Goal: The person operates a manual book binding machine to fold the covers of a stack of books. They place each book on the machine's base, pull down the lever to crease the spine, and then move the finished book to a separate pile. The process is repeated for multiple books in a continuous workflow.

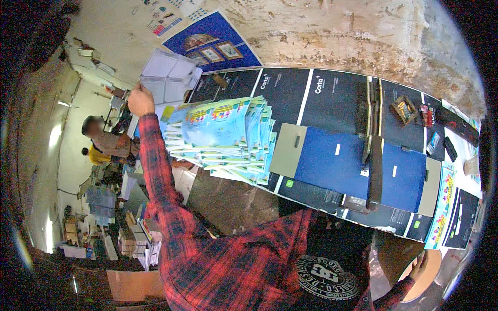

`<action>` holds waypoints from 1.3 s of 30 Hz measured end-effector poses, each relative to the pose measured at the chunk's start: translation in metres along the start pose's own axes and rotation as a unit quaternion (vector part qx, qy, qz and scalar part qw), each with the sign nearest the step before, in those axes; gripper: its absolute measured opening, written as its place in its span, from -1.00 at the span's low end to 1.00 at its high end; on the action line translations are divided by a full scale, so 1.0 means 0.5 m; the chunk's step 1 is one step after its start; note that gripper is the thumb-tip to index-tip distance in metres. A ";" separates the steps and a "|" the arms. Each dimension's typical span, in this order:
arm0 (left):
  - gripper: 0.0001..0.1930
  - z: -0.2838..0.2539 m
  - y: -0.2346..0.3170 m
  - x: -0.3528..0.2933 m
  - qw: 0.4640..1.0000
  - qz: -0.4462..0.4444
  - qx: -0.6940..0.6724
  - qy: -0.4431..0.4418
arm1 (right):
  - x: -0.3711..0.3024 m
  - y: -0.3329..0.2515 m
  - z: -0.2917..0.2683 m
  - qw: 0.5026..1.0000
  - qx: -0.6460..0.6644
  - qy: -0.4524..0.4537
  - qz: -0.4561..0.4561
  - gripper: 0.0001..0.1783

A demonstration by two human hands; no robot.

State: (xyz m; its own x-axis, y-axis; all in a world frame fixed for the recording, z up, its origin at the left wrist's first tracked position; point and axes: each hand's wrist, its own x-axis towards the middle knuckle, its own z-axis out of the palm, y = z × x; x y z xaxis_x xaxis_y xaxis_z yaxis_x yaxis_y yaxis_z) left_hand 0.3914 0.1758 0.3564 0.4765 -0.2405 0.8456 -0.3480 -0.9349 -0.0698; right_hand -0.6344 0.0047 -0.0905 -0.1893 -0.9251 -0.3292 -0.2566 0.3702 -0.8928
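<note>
My left hand [140, 99], at the end of an outstretched arm, is closed at the near corner of some pale printed sheets [168, 72]. Its fingertips seem to pinch their edge. Beside it lies a thick, uneven stack of light blue and green printed sheets [218, 135], fanned out along the table edge. Far off at the lower right, my right hand [418, 267] has its fingers stretched out. It is over a tan rounded board or seat [426, 274], and I cannot tell whether it touches. A narrow colourful printed strip [442, 207] lies just above that hand.
A blue paper cutter [332, 155] with a long dark blade arm [374, 176] sits on the black-covered table [332, 111]. A small open box [403, 110] of bits stands behind it. On the left are a co-worker [106, 140] and piled paper stacks [137, 241].
</note>
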 end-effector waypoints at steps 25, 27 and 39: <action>-0.24 0.298 0.073 -0.604 0.928 0.131 -0.258 -0.236 | -0.018 -0.300 0.125 0.929 -0.231 0.148 -0.248 -0.41; -0.28 0.269 0.056 -0.592 0.920 0.098 -0.327 -0.193 | 0.070 -0.333 0.150 0.893 -0.301 0.160 -0.295 -0.23; -0.50 -0.267 -0.285 -0.798 0.904 -0.180 -0.339 -0.189 | 0.249 -0.349 0.179 0.870 -0.475 0.133 -0.017 0.53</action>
State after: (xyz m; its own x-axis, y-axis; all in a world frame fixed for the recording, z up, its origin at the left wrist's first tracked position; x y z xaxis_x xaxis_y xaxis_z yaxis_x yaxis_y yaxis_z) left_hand 0.1428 0.4398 0.0994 0.8546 -0.1452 0.4985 -0.4695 -0.6259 0.6227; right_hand -0.5284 -0.1829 -0.0032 -0.3469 -0.9312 -0.1119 -0.9097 0.3631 -0.2013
